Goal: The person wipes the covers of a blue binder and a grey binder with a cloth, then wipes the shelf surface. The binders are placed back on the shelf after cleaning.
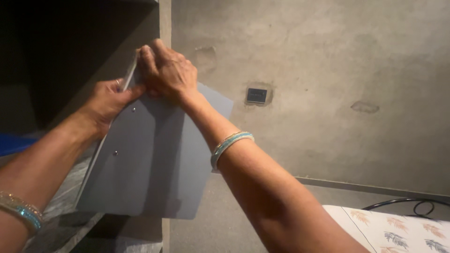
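At the bottom right, closest in, lies a cloth [393, 229] printed with leaves, and a black cable [408, 204] curls just behind it on the floor. Both forearms reach forward, each with a blue and gold bangle at the wrist. They meet at a grey door [154, 164], a flat panel standing open from the dark cupboard [56, 56] on the left. The left hand [108, 100] is closed on the door's near edge, thumb on the face and fingers curled behind. The right hand [166, 70] presses over the door's top corner, fingers bent around the edge and gripping it. Two small screw heads show on the panel below the left hand. Beyond stands a bare concrete wall [328, 70] with a small dark socket [257, 95] set into it.
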